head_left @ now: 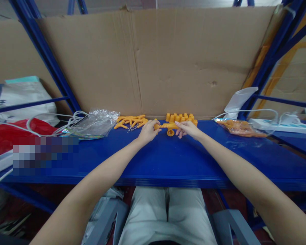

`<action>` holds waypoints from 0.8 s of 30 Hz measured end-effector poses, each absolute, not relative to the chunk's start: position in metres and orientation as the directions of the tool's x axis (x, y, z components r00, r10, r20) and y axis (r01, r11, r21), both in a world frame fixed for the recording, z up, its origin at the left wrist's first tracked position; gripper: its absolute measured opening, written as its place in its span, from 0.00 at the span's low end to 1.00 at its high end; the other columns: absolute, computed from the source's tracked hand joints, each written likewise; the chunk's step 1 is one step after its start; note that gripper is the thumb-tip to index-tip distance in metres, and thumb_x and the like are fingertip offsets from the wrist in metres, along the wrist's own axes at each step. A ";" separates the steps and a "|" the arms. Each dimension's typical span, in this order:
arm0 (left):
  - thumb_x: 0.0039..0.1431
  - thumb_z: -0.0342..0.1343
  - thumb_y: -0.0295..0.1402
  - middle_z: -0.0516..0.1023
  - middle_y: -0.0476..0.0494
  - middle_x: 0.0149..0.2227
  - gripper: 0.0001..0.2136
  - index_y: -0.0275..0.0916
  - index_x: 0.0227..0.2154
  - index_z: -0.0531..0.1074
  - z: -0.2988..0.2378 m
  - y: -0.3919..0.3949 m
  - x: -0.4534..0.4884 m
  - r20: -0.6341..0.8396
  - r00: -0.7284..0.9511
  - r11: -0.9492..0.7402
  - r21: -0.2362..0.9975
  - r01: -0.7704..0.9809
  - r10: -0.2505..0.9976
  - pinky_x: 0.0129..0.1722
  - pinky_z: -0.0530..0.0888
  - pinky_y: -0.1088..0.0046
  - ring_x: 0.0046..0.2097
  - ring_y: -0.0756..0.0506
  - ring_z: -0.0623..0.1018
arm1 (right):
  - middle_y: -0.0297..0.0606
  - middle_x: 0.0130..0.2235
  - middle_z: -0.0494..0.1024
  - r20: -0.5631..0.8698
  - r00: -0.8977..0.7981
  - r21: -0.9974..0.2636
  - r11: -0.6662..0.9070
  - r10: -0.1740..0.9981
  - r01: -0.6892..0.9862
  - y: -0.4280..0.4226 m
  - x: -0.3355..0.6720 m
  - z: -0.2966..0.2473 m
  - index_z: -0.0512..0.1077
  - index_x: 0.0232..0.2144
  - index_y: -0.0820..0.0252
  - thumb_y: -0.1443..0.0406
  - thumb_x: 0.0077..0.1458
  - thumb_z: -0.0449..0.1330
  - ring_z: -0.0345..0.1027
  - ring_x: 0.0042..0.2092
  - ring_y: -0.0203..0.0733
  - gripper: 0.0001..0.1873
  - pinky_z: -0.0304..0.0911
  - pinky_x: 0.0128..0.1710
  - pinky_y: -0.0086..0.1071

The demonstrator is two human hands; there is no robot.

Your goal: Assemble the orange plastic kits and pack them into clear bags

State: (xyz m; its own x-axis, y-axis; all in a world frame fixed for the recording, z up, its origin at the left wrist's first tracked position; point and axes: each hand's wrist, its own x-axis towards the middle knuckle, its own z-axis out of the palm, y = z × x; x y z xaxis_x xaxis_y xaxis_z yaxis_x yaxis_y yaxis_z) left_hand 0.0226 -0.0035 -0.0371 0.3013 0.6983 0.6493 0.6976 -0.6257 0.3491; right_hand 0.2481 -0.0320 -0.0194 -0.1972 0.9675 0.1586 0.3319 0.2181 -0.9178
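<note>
Over the blue shelf [158, 160], head view, held an orange ribbed piece [165, 126] level, with left hand [148, 131] fingers curled around one end and right hand [189, 128] loosely pinching the other, seemingly for steadiness; had orange caps [181, 117] grouped just behind, apparently for easy reach

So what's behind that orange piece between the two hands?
Behind the orange piece stand small orange parts, then a cardboard sheet. The right hand covers some of the parts' lower front; that can't be seen.
</note>
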 end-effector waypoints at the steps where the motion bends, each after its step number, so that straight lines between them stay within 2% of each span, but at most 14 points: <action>1: 0.51 0.63 0.25 0.72 0.49 0.33 0.10 0.39 0.37 0.72 -0.036 -0.005 0.023 0.648 0.296 -0.621 0.352 0.700 0.702 0.37 0.71 0.71 0.32 0.49 0.72 | 0.45 0.26 0.78 0.144 -0.175 -0.920 0.197 0.974 0.339 -0.033 0.246 -0.018 0.71 0.26 0.62 0.45 0.58 0.55 0.69 0.19 0.35 0.26 0.71 0.21 0.30; 8: 0.51 0.63 0.26 0.73 0.50 0.33 0.11 0.40 0.38 0.73 -0.034 -0.006 0.025 0.658 0.303 -0.631 0.341 0.696 0.689 0.37 0.71 0.71 0.32 0.49 0.73 | 0.42 0.16 0.71 0.106 -0.127 -0.918 0.146 0.986 0.368 -0.033 0.245 -0.018 0.69 0.20 0.59 0.39 0.56 0.50 0.62 0.14 0.34 0.32 0.64 0.13 0.29; 16: 0.50 0.64 0.26 0.74 0.49 0.34 0.11 0.40 0.37 0.73 -0.035 -0.005 0.025 0.671 0.299 -0.641 0.342 0.687 0.679 0.37 0.71 0.71 0.33 0.49 0.73 | 0.49 0.21 0.74 0.075 -0.119 -0.924 0.114 0.990 0.366 -0.030 0.246 -0.020 0.73 0.25 0.62 0.35 0.52 0.49 0.60 0.14 0.34 0.36 0.62 0.12 0.31; 21: 0.51 0.64 0.26 0.74 0.48 0.35 0.11 0.40 0.37 0.73 -0.034 -0.005 0.025 0.662 0.306 -0.640 0.342 0.688 0.684 0.38 0.71 0.71 0.34 0.48 0.74 | 0.42 0.16 0.69 0.057 -0.132 -0.923 0.103 0.990 0.372 -0.031 0.246 -0.020 0.69 0.19 0.58 0.35 0.53 0.47 0.57 0.13 0.32 0.36 0.57 0.09 0.28; 24: 0.50 0.64 0.26 0.75 0.48 0.35 0.11 0.40 0.37 0.73 -0.034 -0.005 0.025 0.659 0.306 -0.638 0.343 0.690 0.687 0.38 0.72 0.71 0.35 0.48 0.74 | 0.40 0.15 0.67 0.051 -0.132 -0.921 0.098 0.990 0.376 -0.032 0.245 -0.021 0.69 0.20 0.57 0.35 0.53 0.46 0.56 0.13 0.32 0.35 0.57 0.09 0.28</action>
